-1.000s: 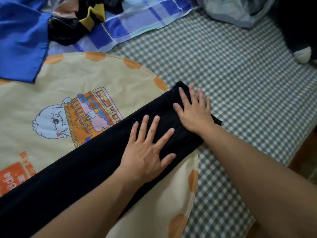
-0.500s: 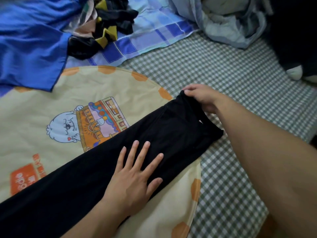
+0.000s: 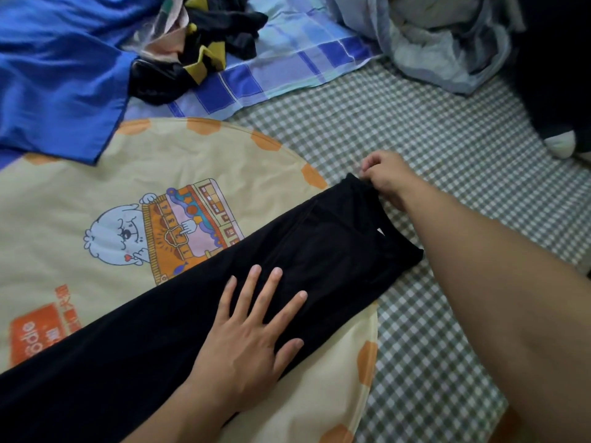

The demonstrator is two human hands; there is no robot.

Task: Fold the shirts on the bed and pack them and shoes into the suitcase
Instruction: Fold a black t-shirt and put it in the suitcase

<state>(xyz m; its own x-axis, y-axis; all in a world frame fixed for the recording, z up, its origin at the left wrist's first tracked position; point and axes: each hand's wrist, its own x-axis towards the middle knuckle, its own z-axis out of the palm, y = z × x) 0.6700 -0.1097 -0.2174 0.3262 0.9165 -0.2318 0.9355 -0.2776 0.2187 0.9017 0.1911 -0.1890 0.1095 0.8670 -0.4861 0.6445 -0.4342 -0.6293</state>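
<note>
On the bed, black garment lies folded into a long narrow strip, diagonal across a cream cartoon-print round cloth. Left hand flat, fingers spread, pinning mid-strip. Right hand pinches the far end corner, fingers curled on the fabric. Looks like soft, light, limp knit: it'll sag and slip unless pinned, so best taken at end corners and folded over the pinned line. Checked sheet is matte woven; blue shirt is shinier and crumpled. No suitcase or shoes in view.
</note>
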